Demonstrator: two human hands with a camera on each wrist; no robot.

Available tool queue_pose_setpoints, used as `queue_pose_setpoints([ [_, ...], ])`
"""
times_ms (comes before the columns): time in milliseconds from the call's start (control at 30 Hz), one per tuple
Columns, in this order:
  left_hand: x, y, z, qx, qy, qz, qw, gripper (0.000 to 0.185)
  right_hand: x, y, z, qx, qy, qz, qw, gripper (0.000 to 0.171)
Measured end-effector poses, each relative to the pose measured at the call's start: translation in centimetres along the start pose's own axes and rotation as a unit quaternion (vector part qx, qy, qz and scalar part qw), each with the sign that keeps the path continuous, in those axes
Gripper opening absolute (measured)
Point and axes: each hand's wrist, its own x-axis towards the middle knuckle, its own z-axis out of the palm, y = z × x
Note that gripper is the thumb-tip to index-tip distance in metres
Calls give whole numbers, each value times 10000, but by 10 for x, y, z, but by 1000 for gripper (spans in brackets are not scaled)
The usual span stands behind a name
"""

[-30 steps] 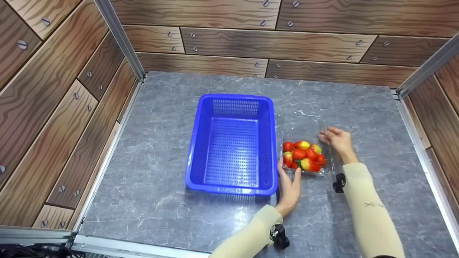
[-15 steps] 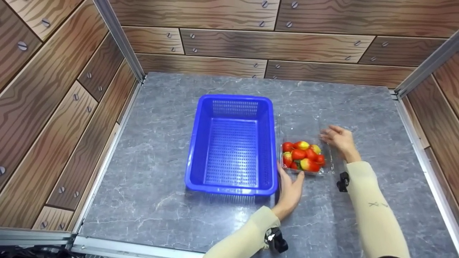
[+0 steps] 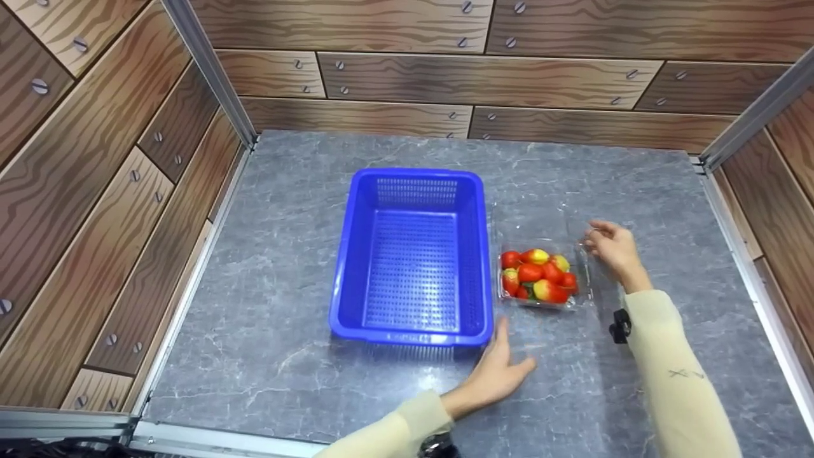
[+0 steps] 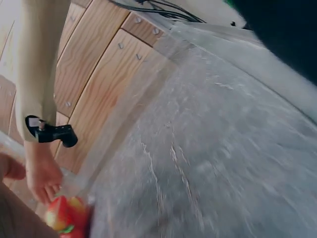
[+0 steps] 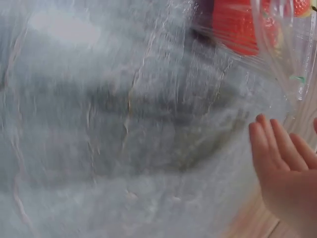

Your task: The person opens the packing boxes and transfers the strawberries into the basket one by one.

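A clear plastic clamshell box (image 3: 588, 296) stands right of the blue basket, its see-through lid (image 3: 531, 219) laid back behind it. Several small red and yellow fruits (image 3: 537, 275) fill it; a dimpled red one (image 5: 237, 27) shows close up in the right wrist view. My left hand (image 3: 496, 375) is in front of the box, by the basket's near right corner, thumb and fingers spread with nothing in them. To the right of the box, my right hand (image 3: 615, 250) hovers with loosely bent fingers, apart from it and holding nothing.
The blue plastic basket (image 3: 407, 337), with perforated walls and floor, stands mid-table. Wood-patterned panels (image 3: 407, 76) enclose the grey marbled table (image 3: 254, 305) at the back and sides. Dark cables (image 3: 63, 445) lie beyond the near left corner.
My left hand has let go of the box's near left corner and drawn back toward me. My right hand has moved away to the right. The box and fruits stay put.
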Motion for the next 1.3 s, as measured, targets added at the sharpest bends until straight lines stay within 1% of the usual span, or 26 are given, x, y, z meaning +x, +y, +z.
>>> queue_pose_setpoints([
  [67,-10,1,-12,329,-511,173,9980,80,-2,-3,-1,-818,162,-304,9961,45],
  [133,-20,3,-24,477,-1039,478,9923,71,-5,-6,-1,-1356,260,-560,9888,44],
  [167,-24,5,-31,575,-1292,722,9873,65,-7,-8,-2,-1579,322,-678,9846,43],
  [233,-31,11,-47,720,-1784,1280,9729,53,-10,-11,-3,-1851,382,-863,9782,42],
  [300,-37,19,-66,884,-1991,1835,9586,42,-14,-14,-3,-2083,421,-923,9728,42],
  [333,-39,24,-77,990,-1991,2101,9521,37,-16,-16,-3,-2229,464,-949,9691,42],
  [400,-44,33,-99,1185,-1726,2624,9420,28,-19,-19,-3,-2508,563,-1003,9612,42],
  [433,-46,37,-110,1300,-1449,2897,9371,24,-21,-21,-3,-2615,627,-1043,9575,41],
  [467,-47,40,-121,1448,-1124,3186,9300,20,-23,-22,-2,-2701,711,-1114,9537,40],
  [500,-47,42,-132,1666,-756,3484,9193,16,-24,-23,-1,-2746,801,-1226,9503,38],
  [533,-47,44,-142,1954,-349,3781,9042,12,-25,-23,1,-2785,917,-1370,9462,36],
  [567,-47,45,-153,2306,89,4052,8846,8,-26,-23,2,-2808,1047,-1536,9416,33],
  [600,-45,45,-163,2714,534,4267,8611,7,-27,-23,4,-2812,1190,-1718,9366,30],
  [667,-40,44,-183,3519,1341,4533,8079,9,-29,-23,9,-2807,1497,-2132,9238,24],
  [733,-34,41,-204,4203,1971,4593,7573,13,-30,-23,13,-2765,1741,-2566,9096,19],
  [767,-31,39,-214,4471,2215,4572,7362,15,-30,-23,16,-2735,1820,-2766,9031,18],
  [800,-28,36,-224,4681,2419,4533,7189,16,-31,-24,18,-2699,1870,-2952,8972,16],
  [833,-24,32,-235,4828,2575,4478,7071,17,-31,-25,20,-2658,1898,-3115,8924,16],
  [867,-21,28,-245,4940,2693,4390,7005,17,-31,-26,23,-2627,1905,-3247,8884,15],
  [933,-13,19,-264,5120,2833,4098,6997,17,-33,-29,26,-2588,1903,-3433,8826,14],
  [1000,-5,7,-280,5292,2902,3657,7085,21,-35,-31,29,-2553,1895,-3536,8797,14],
  [1067,4,-6,-293,5457,2864,3121,7230,28,-38,-33,31,-2553,1886,-3574,8784,13],
  [1167,13,-25,-306,5587,2585,2348,7523,42,-42,-34,35,-2531,1794,-3600,8799,12],
  [1233,17,-36,-310,5597,2322,2028,7692,48,-45,-35,38,-2525,1738,-3613,8806,12],
  [1267,19,-40,-312,5589,2193,1932,7760,49,-46,-35,40,-2517,1709,-3635,8805,12],
  [1300,21,-45,-313,5592,2085,1880,7801,48,-48,-35,41,-2501,1689,-3660,8803,12],
])
